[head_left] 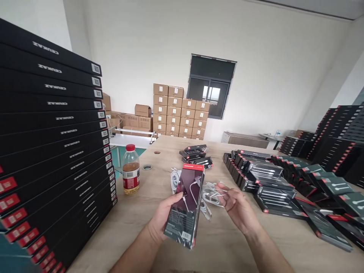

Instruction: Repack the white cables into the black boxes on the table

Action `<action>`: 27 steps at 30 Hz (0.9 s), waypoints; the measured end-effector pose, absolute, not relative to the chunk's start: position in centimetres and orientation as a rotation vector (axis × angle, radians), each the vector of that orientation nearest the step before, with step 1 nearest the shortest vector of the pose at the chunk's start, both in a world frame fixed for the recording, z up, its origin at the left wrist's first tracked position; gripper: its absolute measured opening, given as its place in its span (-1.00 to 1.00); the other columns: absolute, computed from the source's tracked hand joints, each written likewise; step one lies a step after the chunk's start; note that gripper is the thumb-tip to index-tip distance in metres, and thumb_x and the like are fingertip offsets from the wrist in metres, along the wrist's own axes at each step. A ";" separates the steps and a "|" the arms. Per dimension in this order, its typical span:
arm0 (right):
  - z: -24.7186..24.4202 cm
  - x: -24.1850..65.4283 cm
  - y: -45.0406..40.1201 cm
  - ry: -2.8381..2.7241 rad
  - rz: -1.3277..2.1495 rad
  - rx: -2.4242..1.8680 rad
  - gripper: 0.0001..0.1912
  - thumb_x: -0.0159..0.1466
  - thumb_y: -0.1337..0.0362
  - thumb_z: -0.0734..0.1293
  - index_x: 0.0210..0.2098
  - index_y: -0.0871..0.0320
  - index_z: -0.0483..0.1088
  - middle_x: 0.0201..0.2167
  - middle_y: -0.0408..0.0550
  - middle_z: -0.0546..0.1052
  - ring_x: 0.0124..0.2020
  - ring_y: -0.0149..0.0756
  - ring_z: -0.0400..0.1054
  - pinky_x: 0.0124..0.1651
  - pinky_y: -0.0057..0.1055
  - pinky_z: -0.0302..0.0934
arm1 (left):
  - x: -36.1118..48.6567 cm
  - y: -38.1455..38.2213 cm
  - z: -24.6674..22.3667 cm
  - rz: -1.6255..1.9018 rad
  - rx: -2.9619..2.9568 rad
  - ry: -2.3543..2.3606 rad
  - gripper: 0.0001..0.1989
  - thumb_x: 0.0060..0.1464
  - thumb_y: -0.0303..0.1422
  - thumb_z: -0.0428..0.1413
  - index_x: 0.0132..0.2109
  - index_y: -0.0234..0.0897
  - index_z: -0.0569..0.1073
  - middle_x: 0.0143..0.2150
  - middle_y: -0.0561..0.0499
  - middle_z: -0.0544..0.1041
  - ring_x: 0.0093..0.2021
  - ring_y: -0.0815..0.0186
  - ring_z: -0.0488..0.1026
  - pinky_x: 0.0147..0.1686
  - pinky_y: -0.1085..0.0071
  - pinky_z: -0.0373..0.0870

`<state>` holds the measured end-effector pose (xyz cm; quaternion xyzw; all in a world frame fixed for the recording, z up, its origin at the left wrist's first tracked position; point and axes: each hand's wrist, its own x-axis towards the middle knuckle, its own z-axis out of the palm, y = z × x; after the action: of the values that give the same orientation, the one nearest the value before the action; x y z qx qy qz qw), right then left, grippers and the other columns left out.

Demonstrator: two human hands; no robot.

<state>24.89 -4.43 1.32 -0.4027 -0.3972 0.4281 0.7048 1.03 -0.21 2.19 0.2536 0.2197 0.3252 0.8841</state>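
Note:
Tilted up in front of me is a flat retail cable box point(186, 204), black with a red top edge and a picture of a white charging cable. My left hand point(163, 214) grips it from the left, thumb across its printed face. To the right of the box, my right hand point(236, 204) is turned palm up with fingers curled and thumb close to them. Something thin and see-through seems to lie between those fingertips, too faint to name. Coiled white cables point(206, 208) lie on the table behind the box, partly hidden by it.
A tall stack of black boxes point(57, 125) rises at left, beside a red-capped bottle point(131, 170). Several packed cable boxes point(196, 151) lie farther back. Rows of similar boxes point(267, 178) cover the table's right side. Brown cartons point(173, 110) stand against the wall.

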 end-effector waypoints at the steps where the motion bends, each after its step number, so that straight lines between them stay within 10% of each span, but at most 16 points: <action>1: 1.6 25.0 -4.6 -0.719 1.087 -0.750 -0.71 -0.03 0.17 0.53 -0.65 0.11 0.37 -0.24 -0.07 0.65 -0.21 -0.22 0.52 -0.20 -0.38 0.42 | 1.1 -0.2 2.2 0.673 0.524 0.488 -0.74 0.13 -0.29 0.15 -0.29 -0.46 0.58 -0.45 -0.18 0.65 -0.46 0.19 0.60 -0.36 0.35 0.52; 8: 1.9 24.1 -4.7 -0.546 1.341 -0.497 -0.58 0.01 0.21 0.59 -0.61 0.11 0.25 -0.65 -0.31 0.32 -0.60 -0.48 0.20 -0.49 -0.51 0.24 | 2.3 -1.4 2.6 0.746 0.847 0.436 -0.66 -0.03 -0.22 0.34 -0.17 -0.38 0.60 -0.36 -0.12 0.67 -0.44 0.28 0.58 -0.38 0.45 0.47; 14: 0.4 22.1 -4.7 -0.894 1.282 -0.726 -0.55 0.08 -0.12 0.52 -0.30 0.10 0.44 -0.59 -0.27 0.32 -0.57 -0.46 0.13 -0.47 -0.49 0.08 | 3.3 -1.2 2.4 0.787 1.027 0.566 -0.63 -0.02 -0.13 0.33 -0.20 -0.37 0.63 -0.37 -0.10 0.67 -0.46 0.33 0.54 -0.41 0.50 0.41; 27: 0.2 21.4 -5.2 -1.014 1.272 -0.814 -0.70 0.14 0.06 0.53 -0.21 0.07 0.57 -0.32 -0.10 0.62 -0.39 -0.33 0.41 -0.28 -0.42 0.24 | 3.2 0.1 0.8 0.867 1.249 0.605 -0.61 0.16 -0.04 0.11 -0.20 -0.26 0.64 -0.23 -0.06 0.67 -0.20 0.16 0.57 -0.09 0.32 0.39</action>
<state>21.42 -5.15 0.18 -0.3531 -0.4397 0.5521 0.6141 3.17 0.07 0.82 0.5571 0.2699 0.3868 0.6835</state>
